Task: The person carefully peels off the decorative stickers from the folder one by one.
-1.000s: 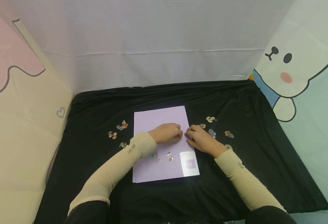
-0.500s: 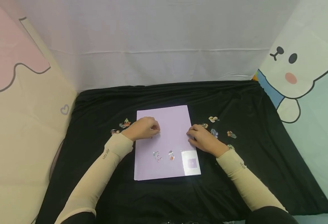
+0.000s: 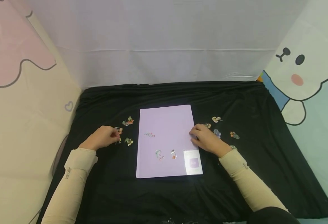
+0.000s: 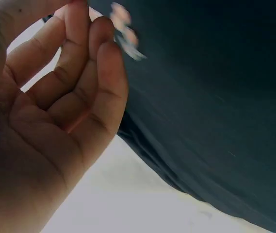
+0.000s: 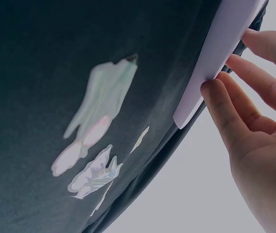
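A lavender folder lies on the black cloth, with flower stickers on its face, among them a pink-and-green one and an orange one. Off its left side, my left hand is bent low over the cloth among loose flower stickers. Its fingertips pinch a small yellowish flower sticker, mostly hidden by the fingers. A pinkish sticker shows blurred beyond the curved fingers in the left wrist view. My right hand rests its extended fingertips on the folder's right edge.
More flower stickers lie left of the folder, including an orange one and a yellow one. Right of it are a cream one, a blue one and an orange one. A white wall cloth stands behind.
My left hand has moved left from the folder to the loose stickers, leaving the pink-and-green sticker showing on the folder. My right hand stays at the folder's right edge.
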